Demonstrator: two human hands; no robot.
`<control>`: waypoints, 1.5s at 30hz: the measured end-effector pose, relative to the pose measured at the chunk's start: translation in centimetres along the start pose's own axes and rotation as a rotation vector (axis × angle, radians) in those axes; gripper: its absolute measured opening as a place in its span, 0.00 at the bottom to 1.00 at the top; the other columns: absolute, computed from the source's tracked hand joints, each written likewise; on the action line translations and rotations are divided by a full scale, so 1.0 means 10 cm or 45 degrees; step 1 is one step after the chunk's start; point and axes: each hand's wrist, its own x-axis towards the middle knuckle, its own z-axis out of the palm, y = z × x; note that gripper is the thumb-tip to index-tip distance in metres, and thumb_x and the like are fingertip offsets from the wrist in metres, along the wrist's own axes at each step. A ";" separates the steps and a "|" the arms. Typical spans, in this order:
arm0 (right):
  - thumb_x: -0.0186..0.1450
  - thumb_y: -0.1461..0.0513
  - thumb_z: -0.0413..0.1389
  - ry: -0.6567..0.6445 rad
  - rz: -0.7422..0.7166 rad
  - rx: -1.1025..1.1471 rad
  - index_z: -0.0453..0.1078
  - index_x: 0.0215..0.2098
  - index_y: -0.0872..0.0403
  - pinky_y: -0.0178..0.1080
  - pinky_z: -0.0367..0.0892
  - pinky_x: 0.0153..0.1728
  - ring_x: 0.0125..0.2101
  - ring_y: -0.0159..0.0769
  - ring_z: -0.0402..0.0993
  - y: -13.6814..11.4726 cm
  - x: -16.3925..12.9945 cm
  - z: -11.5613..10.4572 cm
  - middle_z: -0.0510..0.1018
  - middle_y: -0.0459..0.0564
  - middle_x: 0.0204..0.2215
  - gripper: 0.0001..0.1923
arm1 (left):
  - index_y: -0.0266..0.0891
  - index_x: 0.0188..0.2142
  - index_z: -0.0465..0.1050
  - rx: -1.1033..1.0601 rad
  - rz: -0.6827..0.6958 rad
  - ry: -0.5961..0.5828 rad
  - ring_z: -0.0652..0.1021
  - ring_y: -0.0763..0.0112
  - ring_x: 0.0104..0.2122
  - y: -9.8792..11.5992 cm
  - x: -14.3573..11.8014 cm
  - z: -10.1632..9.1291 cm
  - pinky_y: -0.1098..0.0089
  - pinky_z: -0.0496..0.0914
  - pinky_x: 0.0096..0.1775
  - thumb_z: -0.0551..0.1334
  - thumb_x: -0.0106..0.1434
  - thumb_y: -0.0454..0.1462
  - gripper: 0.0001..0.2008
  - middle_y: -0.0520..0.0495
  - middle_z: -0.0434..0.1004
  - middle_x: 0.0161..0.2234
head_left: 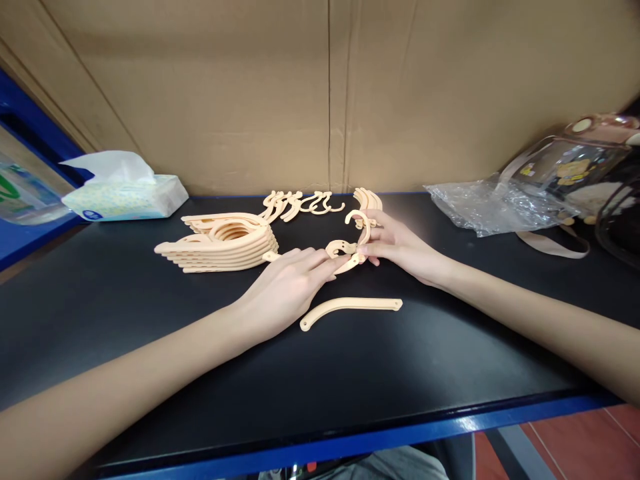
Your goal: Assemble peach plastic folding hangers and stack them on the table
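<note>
**Hanger parts at bench ctr: hand and part positions**

While both your hands meet at the middle of the black bench top (125, 313), the left hand (287, 290) lies palm down with fingers stretched toward the right, fingertips resting on a beige arm piece (350, 264) and just beside the hook piece (357, 230). Left grip: fingers flat and pressing, not wrapped round anything. The right hand (397, 243) comes in from the right; thumb and forefinger pinch narrow on the hook piece, which stands upright over the arm piece. Whether the two parts are joined cannot be told.

Part locations:
- Loose curved arm (350, 308): flat on the bench, near side of both hands, touching neither.
- Stack of hangers (223, 243): left of the hands, approx. level w/ them, close to the left fingertips.
- Row of spare hooks (300, 203): far side, by the cardboard backing (250, 87).
- Small pile of curved pcs (369, 198): far side, just behind the right hand.

Other items: tissue pack (125, 195) far left; clear plastic bag (493, 207) and transparent pouch (570, 163) far right.
</note>
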 end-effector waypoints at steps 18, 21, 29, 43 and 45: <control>0.58 0.65 0.55 0.047 0.007 -0.038 0.57 0.48 0.52 0.34 0.61 0.24 0.25 0.31 0.71 -0.03 0.01 0.03 0.71 0.39 0.21 0.20 | 0.38 0.59 0.59 0.034 0.015 -0.131 0.75 0.64 0.40 0.02 0.00 -0.02 0.64 0.68 0.41 0.50 0.64 0.25 0.24 0.44 0.74 0.45; 0.58 0.65 0.55 0.052 0.011 -0.046 0.57 0.48 0.52 0.35 0.62 0.25 0.25 0.31 0.71 -0.02 0.01 0.03 0.71 0.39 0.21 0.20 | 0.38 0.59 0.59 0.040 0.023 -0.134 0.75 0.64 0.40 0.02 0.00 -0.03 0.64 0.68 0.41 0.50 0.65 0.26 0.24 0.43 0.74 0.44; 0.57 0.65 0.55 0.079 0.021 -0.044 0.57 0.48 0.52 0.35 0.62 0.25 0.24 0.31 0.69 -0.02 0.02 0.05 0.71 0.39 0.20 0.22 | 0.37 0.59 0.60 0.054 0.027 -0.123 0.75 0.62 0.42 0.03 -0.01 -0.03 0.64 0.69 0.42 0.51 0.64 0.25 0.24 0.43 0.74 0.46; 0.57 0.64 0.56 0.084 0.037 -0.042 0.57 0.47 0.51 0.35 0.63 0.24 0.24 0.31 0.70 -0.03 0.01 0.05 0.71 0.39 0.21 0.21 | 0.37 0.59 0.59 0.055 0.008 -0.133 0.75 0.62 0.42 0.03 0.01 -0.02 0.63 0.70 0.42 0.52 0.62 0.24 0.25 0.43 0.74 0.46; 0.57 0.64 0.56 0.088 0.039 -0.045 0.57 0.47 0.52 0.35 0.63 0.25 0.25 0.31 0.70 -0.03 0.01 0.06 0.71 0.39 0.21 0.21 | 0.36 0.59 0.60 0.047 0.006 -0.131 0.75 0.62 0.41 0.03 0.01 -0.02 0.63 0.70 0.42 0.52 0.63 0.25 0.25 0.43 0.74 0.46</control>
